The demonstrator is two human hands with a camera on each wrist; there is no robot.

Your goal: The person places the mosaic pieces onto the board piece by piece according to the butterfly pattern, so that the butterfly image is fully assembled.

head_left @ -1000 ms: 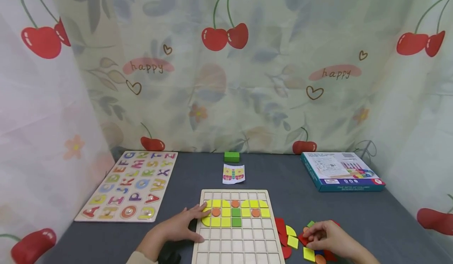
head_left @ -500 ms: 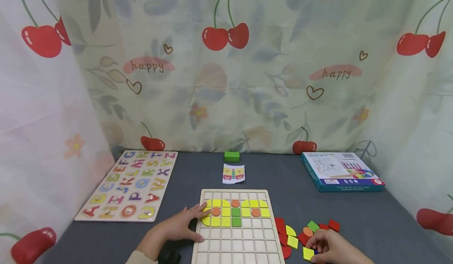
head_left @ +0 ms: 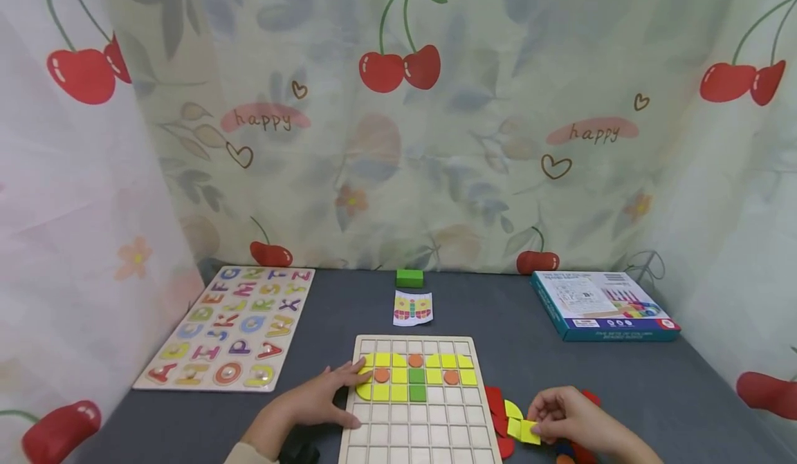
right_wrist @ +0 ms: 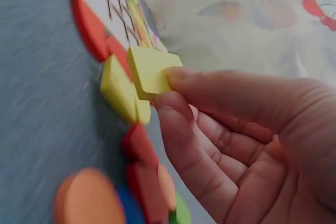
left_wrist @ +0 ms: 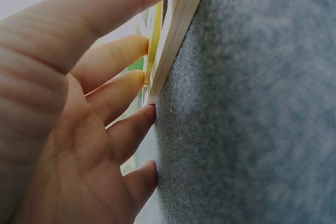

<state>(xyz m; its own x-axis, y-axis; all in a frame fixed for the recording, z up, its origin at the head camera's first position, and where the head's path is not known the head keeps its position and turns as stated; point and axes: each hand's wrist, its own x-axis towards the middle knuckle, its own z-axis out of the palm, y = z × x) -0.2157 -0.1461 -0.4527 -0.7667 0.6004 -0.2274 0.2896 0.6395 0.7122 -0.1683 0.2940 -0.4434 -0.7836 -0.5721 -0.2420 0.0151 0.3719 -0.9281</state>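
My right hand (head_left: pixel 575 417) pinches a yellow square tile (right_wrist: pixel 149 69) between thumb and fingers, right of the wooden grid board (head_left: pixel 398 436). In the right wrist view the tile is raised, near another yellow tile (right_wrist: pixel 118 88). Yellow, orange and green pieces fill part of the board's upper rows; one green square (head_left: pixel 416 393) ends the middle column. My left hand (head_left: pixel 317 396) rests at the board's left edge, fingers spread and fairly straight. Its fingertips touch the rim (left_wrist: pixel 176 40) and a yellow piece (left_wrist: pixel 152 51).
Red pieces (head_left: pixel 496 405) lie along the board's right side; orange, blue and other red ones lie partly under my right hand. Behind the board are a butterfly picture card (head_left: pixel 412 309) and a green block (head_left: pixel 409 279). An alphabet board (head_left: pixel 227 329) lies left, a boxed set (head_left: pixel 604 305) right.
My right hand has moved from over the loose pile, picked up the yellow square and carried it left toward the board. The left hand has stayed in place.
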